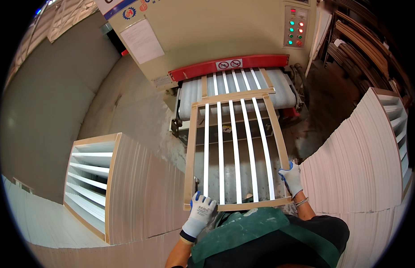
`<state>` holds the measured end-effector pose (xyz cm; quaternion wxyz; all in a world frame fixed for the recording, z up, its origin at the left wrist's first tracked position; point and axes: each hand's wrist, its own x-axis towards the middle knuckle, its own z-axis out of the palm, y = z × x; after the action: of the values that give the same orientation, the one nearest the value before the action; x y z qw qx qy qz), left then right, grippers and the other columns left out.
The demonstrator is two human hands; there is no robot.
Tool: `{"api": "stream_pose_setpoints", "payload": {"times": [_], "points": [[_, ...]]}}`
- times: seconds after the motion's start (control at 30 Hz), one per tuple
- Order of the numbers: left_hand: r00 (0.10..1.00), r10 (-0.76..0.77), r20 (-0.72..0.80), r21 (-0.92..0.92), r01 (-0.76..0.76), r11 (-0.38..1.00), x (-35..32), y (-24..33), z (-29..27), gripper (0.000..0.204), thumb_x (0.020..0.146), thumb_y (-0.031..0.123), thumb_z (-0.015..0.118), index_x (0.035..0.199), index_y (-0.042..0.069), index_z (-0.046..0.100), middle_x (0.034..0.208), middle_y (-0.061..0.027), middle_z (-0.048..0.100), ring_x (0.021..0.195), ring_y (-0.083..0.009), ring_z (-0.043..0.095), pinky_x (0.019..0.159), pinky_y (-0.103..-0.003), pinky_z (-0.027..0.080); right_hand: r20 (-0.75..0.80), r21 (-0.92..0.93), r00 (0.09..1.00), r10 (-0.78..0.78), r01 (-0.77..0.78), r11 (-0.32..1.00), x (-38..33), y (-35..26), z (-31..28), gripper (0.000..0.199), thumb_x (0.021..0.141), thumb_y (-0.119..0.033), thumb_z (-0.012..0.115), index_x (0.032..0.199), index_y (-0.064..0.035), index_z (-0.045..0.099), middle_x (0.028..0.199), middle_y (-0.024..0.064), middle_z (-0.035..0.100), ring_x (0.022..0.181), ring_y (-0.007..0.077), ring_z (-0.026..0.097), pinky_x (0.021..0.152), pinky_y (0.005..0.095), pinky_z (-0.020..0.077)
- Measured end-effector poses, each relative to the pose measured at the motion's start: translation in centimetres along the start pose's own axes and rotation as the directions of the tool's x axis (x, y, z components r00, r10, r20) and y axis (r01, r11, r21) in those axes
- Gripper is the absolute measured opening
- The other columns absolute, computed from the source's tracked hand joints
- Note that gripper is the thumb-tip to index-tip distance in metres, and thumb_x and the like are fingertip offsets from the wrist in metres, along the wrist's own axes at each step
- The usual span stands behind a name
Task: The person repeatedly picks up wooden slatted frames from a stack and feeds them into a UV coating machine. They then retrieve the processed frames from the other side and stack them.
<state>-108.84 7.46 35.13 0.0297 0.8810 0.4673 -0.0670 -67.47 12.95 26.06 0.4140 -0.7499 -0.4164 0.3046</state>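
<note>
A slatted frame with a tan border and several white bars stretches from my body to the machine's conveyor belt. My left hand, in a white and blue work glove, is closed on its near left corner. On the right side rail, toward the near end, my gloved right hand grips the same frame. The far edge of this frame meets a second slatted frame, which lies on the belt and runs partly under a red guard bar.
A beige machine with a lit button panel stands ahead. Tall stacks of slatted frames flank me, one left stack and one right stack. Brown boards lie piled at the far right. A grey wall runs along the left.
</note>
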Motion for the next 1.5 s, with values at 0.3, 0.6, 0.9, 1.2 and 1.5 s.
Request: {"api": "stream_pose_setpoints", "payload": {"times": [0.3, 0.6, 0.9, 1.2, 1.5], "points": [[0.996, 0.041, -0.078, 0.046, -0.038, 0.998, 3.6, -0.6, 0.5, 0.036, 0.079, 0.028, 0.073, 0.114, 0.016, 0.067, 0.106, -0.0069, 0.062, 0.113, -0.0297, 0.057, 0.117, -0.058, 0.027, 0.007, -0.048, 1.0, -0.02, 0.02, 0.999, 3.2, -1.3, -0.1, 0.035, 0.075, -0.016, 0.079, 0.103, 0.0008, 0.07, 0.088, 0.0148, 0.073, 0.073, 0.0247, 0.072, 0.065, 0.0374, 0.0567], [0.999, -0.023, -0.034, -0.037, 0.021, 0.999, 7.9, -0.9, -0.9, 0.048, 0.073, 0.035, 0.083, 0.114, 0.015, 0.068, 0.11, -0.0099, 0.064, 0.116, -0.0331, 0.056, 0.118, -0.058, 0.025, 0.088, -0.102, 0.994, -0.061, 0.07, 0.992, 6.5, -2.3, -1.2, 0.069, 0.084, -0.023, 0.077, 0.141, -0.0002, 0.048, 0.113, 0.0198, 0.07, 0.097, 0.0299, 0.071, 0.081, 0.0386, 0.0562], [1.0, -0.024, -0.013, 0.022, 0.024, 0.999, 12.0, -2.5, 0.4, 0.044, 0.079, 0.038, 0.079, 0.114, 0.014, 0.068, 0.11, -0.01, 0.065, 0.117, -0.0314, 0.057, 0.117, -0.055, 0.027, 0.195, -0.372, 0.98, -0.048, 0.12, 0.92, 5.1, -3.2, -1.6, 0.087, 0.089, -0.021, 0.07, 0.161, -0.0045, 0.024, 0.14, 0.0299, 0.056, 0.123, 0.0447, 0.059, 0.105, 0.0473, 0.0477], [0.905, -0.169, -0.39, -0.509, -0.06, 0.858, 9.7, -2.4, -13.5, 0.051, 0.082, 0.031, 0.082, 0.124, 0.007, 0.066, 0.124, -0.012, 0.063, 0.128, -0.0343, 0.053, 0.117, -0.053, 0.037, 0.201, -0.555, 0.968, -0.15, 0.239, 0.797, 10.0, -1.7, 1.4, 0.081, 0.095, -0.025, 0.059, 0.162, -0.0047, 0.02, 0.115, 0.0315, 0.066, 0.104, 0.0439, 0.067, 0.095, 0.0497, 0.0521], [0.48, -0.304, -0.823, -0.501, -0.361, 0.787, 0.7, 5.4, -34.6, 0.027, 0.103, 0.034, 0.048, 0.093, 0.016, 0.065, 0.079, -0.0008, 0.062, 0.073, -0.0125, 0.061, 0.1, -0.056, 0.047, 0.22, -0.577, 0.942, -0.253, 0.335, 0.745, 15.4, -1.6, 2.9, 0.08, 0.093, -0.022, 0.063, 0.16, 0.0, 0.025, 0.107, 0.0315, 0.069, 0.098, 0.0459, 0.067, 0.091, 0.0509, 0.053]]}}
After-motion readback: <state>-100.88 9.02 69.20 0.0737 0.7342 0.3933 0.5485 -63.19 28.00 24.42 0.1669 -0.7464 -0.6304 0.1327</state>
